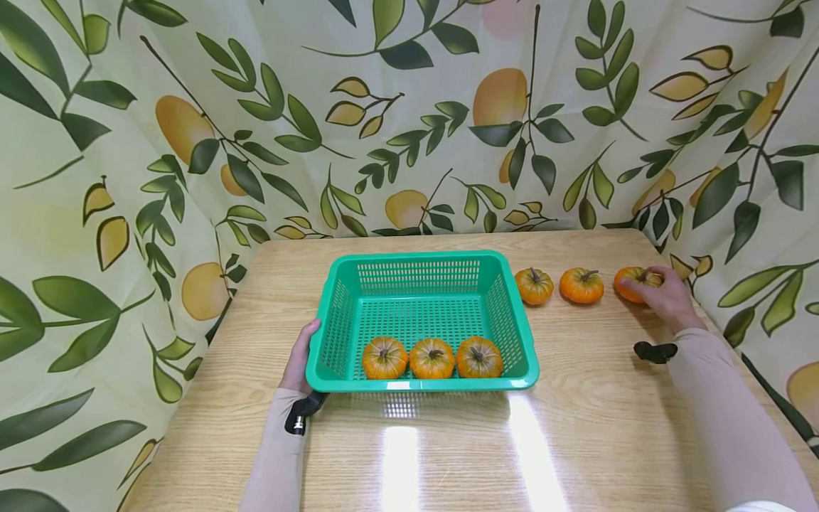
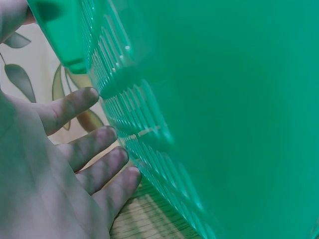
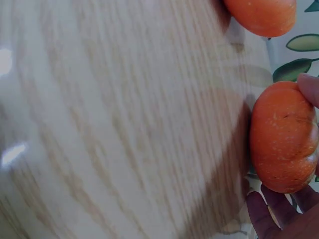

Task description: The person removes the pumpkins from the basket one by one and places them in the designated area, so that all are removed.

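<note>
At the left, your left hand point(image 1: 299, 361) lies against the side of a green, rectangular, perforated plastic basket point(image 1: 461, 385), its fingers fairly straight and touching the slotted wall, with no closed grip. You should find the basket light and slightly flexible; the rim is judged its firmest hold. Inside, along the near wall, sit three squat, ribbed orange-and-cream pumpkins point(image 1: 432, 358) in a row. To the basket's right, on the pale wood-grain worktop point(image 1: 601, 398), you have a small round orange pumpkin point(image 1: 534, 286) just beside the rim, then a brighter ribbed orange pumpkin point(image 1: 581, 285). Farthest right, near the worktop's edge, is the squat, smooth-skinned orange pumpkin point(image 3: 283, 139) under inspection; your right hand point(image 1: 670, 295) grasps it, thumb and fingers set about its sides. Whether its base bears on the worktop cannot be told. Expect a stiff, fairly light body, liable to slip under fingertips alone; take the broad flanks and spare the stem, which may snap.
</note>
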Demonstrator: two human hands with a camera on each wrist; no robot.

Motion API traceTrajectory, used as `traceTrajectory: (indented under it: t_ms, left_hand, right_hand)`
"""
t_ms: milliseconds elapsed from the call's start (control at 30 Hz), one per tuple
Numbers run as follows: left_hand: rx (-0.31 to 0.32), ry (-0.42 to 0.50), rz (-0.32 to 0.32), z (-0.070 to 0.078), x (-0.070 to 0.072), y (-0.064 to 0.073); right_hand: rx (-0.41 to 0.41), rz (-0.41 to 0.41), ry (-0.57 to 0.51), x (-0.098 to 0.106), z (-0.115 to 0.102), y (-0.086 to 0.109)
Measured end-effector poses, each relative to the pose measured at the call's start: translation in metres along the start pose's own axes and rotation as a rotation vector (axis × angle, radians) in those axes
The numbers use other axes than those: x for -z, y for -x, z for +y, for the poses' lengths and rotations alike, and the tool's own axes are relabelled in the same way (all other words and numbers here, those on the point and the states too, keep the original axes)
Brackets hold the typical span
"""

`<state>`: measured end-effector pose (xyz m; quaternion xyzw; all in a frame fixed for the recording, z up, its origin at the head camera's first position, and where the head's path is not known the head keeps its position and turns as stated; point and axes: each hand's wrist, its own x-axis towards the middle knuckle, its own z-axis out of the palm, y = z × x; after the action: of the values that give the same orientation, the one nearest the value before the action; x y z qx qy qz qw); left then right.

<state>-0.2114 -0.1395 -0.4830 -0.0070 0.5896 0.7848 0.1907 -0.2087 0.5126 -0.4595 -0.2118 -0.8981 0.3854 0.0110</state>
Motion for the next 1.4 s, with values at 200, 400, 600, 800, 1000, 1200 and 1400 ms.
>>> traceTrajectory:
  t_ms: [200,400,600,800,1000,1200,1400]
  left_hand:
    - [-0.005,-0.011,-0.004,0.003,-0.002,0.002]
    - [-0.004,-0.010,-0.002,0.003,-0.002,0.003]
    - [0.004,-0.010,-0.015,0.002,-0.002,0.002]
    - [-0.004,-0.007,-0.013,0.003,-0.002,0.002]
    - [0.008,0.007,-0.008,0.003,-0.002,0.002]
    - [0.009,-0.010,-0.002,0.002,0.000,0.001]
    - [0.000,-0.017,0.003,0.001,0.003,-0.001]
  right_hand:
    - [-0.014,-0.022,-0.007,0.001,0.001,0.001]
    - [-0.020,-0.045,-0.008,0.001,0.003,0.001]
    - [0.007,-0.043,-0.046,0.005,0.002,0.002]
    - [0.009,-0.013,-0.060,0.016,-0.012,0.006]
    - [0.050,0.024,-0.064,0.030,-0.032,0.013]
    - [0.124,0.071,-0.134,0.039,-0.063,0.019]
    - [0.184,0.096,-0.170,0.044,-0.089,0.021]
